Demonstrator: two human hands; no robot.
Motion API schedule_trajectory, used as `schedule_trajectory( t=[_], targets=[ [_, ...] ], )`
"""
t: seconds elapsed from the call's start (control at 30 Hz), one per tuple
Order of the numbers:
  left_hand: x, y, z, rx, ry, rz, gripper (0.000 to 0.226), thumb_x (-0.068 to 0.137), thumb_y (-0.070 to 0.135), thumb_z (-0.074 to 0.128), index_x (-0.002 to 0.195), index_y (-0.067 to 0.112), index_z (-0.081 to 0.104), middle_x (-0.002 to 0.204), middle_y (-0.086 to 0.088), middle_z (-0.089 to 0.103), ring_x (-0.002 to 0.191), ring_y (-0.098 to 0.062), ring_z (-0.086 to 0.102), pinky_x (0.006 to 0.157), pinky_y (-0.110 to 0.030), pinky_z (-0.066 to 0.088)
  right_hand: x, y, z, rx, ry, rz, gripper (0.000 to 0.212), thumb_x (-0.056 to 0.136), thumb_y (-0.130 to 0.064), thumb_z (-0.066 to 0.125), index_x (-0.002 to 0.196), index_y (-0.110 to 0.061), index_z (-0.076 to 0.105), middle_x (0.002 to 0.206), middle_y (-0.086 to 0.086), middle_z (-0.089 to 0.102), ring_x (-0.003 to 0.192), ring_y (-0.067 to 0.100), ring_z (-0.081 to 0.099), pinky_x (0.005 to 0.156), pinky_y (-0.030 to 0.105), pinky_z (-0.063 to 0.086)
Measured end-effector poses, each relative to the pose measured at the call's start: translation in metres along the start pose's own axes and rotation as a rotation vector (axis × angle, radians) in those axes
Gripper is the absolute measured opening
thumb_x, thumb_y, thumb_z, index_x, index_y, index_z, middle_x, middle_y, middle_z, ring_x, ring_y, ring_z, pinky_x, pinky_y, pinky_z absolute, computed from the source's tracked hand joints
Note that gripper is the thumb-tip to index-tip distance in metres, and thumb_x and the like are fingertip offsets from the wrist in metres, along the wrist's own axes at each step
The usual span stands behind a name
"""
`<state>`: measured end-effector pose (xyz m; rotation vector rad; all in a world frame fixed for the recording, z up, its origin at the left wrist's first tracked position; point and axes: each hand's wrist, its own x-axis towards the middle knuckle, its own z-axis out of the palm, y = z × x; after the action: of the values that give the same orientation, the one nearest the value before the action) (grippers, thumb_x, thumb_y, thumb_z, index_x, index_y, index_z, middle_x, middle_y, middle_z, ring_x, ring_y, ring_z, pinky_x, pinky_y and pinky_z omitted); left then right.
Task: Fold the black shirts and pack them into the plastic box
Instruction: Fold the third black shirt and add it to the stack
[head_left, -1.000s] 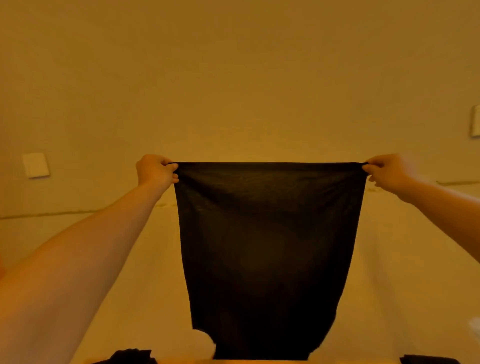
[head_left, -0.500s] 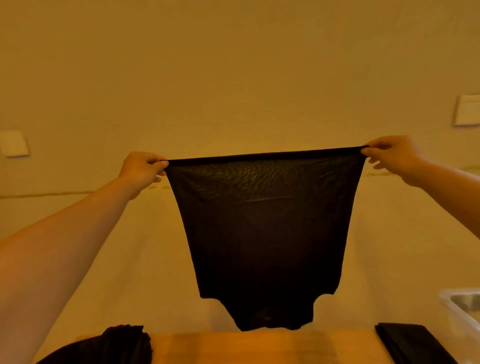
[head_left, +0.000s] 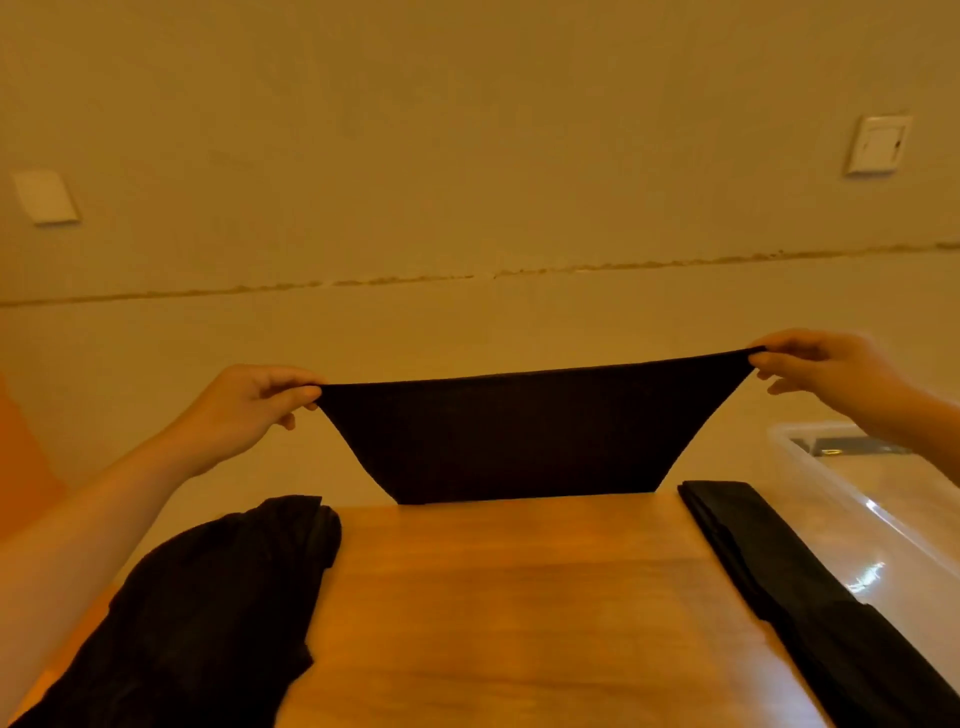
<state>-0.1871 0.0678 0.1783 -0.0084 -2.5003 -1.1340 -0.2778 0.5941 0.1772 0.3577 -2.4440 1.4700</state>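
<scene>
I can't see the held black shirt's (head_left: 524, 436) lower part behind the table edge (head_left: 519, 512); the plastic box (head_left: 852, 499) runs off-frame right.

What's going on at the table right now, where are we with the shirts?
A person is holding a black shirt stretched out by its top corners, left hand on one and right hand on the other, beyond the far edge of the wooden table. Its lower part hangs behind that edge, out of sight. A loose pile of black shirts lies on the table's left, a folded shirt on its right, beside the clear plastic box.
</scene>
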Motion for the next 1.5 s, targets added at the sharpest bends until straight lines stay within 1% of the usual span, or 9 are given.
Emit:
schedule_trajectory(
  t=[0.07, 0.23, 0.53, 0.67, 1.0, 1.17, 1.3, 1.37, 1.5],
  targets=[
    [-0.039, -0.006, 0.007, 0.029, -0.029, 0.041, 0.018, 0.092, 0.015, 0.06, 0.094, 0.031, 0.07, 0.076, 0.016, 0.07, 0.061, -0.005, 0.059, 0.069, -0.016, 0.047, -0.04, 0.009, -0.001, -0.029, -0.021, 0.004, 0.061, 0.041, -0.081, 0.072, 0.084, -0.036, 0.073, 0.084, -0.003, 0.072, 0.077, 0.013, 0.069, 0.07, 0.026, 0.056],
    [-0.128, -0.036, 0.027, 0.076, -0.166, 0.121, 0.029, 0.086, 0.008, 0.065, 0.092, 0.034, 0.076, 0.096, 0.028, 0.068, 0.078, 0.01, 0.062, 0.074, -0.003, 0.044, -0.131, 0.045, 0.016, -0.238, -0.127, -0.105, 0.008, 0.084, -0.049, 0.063, 0.09, -0.053, 0.066, 0.087, -0.015, 0.068, 0.082, 0.008, 0.065, 0.073, 0.023, 0.047],
    [-0.226, -0.114, 0.064, 0.328, -0.259, 0.256, 0.015, 0.086, 0.047, 0.061, 0.1, 0.05, 0.067, 0.116, 0.035, 0.055, 0.108, 0.011, 0.052, 0.088, -0.017, 0.047, -0.23, 0.105, 0.046, -0.493, -0.32, -0.201, 0.044, 0.076, -0.084, 0.031, 0.104, -0.059, 0.054, 0.096, -0.022, 0.062, 0.09, -0.006, 0.061, 0.082, 0.01, 0.046],
    [-0.254, -0.116, 0.066, 0.378, -0.209, 0.266, 0.026, 0.083, 0.054, 0.047, 0.1, 0.046, 0.065, 0.108, 0.033, 0.061, 0.108, 0.013, 0.051, 0.089, -0.017, 0.045, -0.253, 0.107, 0.049, -0.559, -0.349, -0.246, 0.012, 0.081, -0.054, 0.061, 0.092, -0.052, 0.061, 0.093, -0.022, 0.062, 0.082, 0.0, 0.063, 0.071, 0.017, 0.053],
    [-0.291, -0.11, 0.064, 0.293, -0.213, 0.128, 0.024, 0.081, 0.014, 0.074, 0.089, 0.037, 0.073, 0.101, 0.029, 0.061, 0.098, 0.003, 0.056, 0.089, -0.025, 0.039, -0.271, 0.102, 0.054, -0.535, -0.424, -0.196, 0.037, 0.078, -0.018, 0.075, 0.096, -0.047, 0.061, 0.086, -0.017, 0.062, 0.075, 0.009, 0.063, 0.065, 0.021, 0.055],
    [-0.283, -0.104, 0.064, 0.21, -0.216, 0.123, 0.019, 0.076, 0.05, 0.065, 0.091, 0.04, 0.072, 0.092, 0.019, 0.066, 0.092, -0.004, 0.061, 0.086, -0.023, 0.042, -0.264, 0.101, 0.057, -0.466, -0.46, -0.137, 0.028, 0.081, -0.017, 0.072, 0.087, -0.044, 0.065, 0.074, -0.011, 0.063, 0.067, 0.015, 0.062, 0.065, 0.034, 0.056],
    [-0.276, -0.099, 0.068, 0.18, -0.314, 0.158, 0.037, 0.077, 0.061, 0.056, 0.074, 0.03, 0.075, 0.075, 0.008, 0.068, 0.079, -0.013, 0.062, 0.078, -0.029, 0.045, -0.261, 0.088, 0.059, -0.434, -0.576, -0.078, 0.015, 0.073, -0.055, 0.068, 0.087, -0.05, 0.065, 0.075, -0.012, 0.066, 0.071, 0.015, 0.062, 0.068, 0.035, 0.055],
    [-0.267, -0.097, 0.07, 0.149, -0.285, 0.175, 0.045, 0.081, 0.066, 0.053, 0.072, 0.028, 0.075, 0.069, 0.005, 0.067, 0.071, -0.015, 0.063, 0.072, -0.031, 0.046, -0.255, 0.079, 0.059, -0.427, -0.56, -0.089, 0.053, 0.063, -0.086, 0.048, 0.079, -0.041, 0.071, 0.074, -0.013, 0.067, 0.071, 0.012, 0.063, 0.066, 0.026, 0.053],
    [-0.235, -0.085, 0.091, 0.211, -0.134, 0.183, 0.044, 0.09, 0.061, 0.045, 0.081, 0.029, 0.073, 0.077, 0.009, 0.067, 0.079, -0.009, 0.061, 0.076, -0.036, 0.05, -0.231, 0.072, 0.083, -0.423, -0.401, -0.16, 0.05, 0.075, -0.08, 0.041, 0.081, -0.037, 0.066, 0.077, -0.013, 0.067, 0.073, 0.009, 0.063, 0.067, 0.025, 0.053]
  ],
)
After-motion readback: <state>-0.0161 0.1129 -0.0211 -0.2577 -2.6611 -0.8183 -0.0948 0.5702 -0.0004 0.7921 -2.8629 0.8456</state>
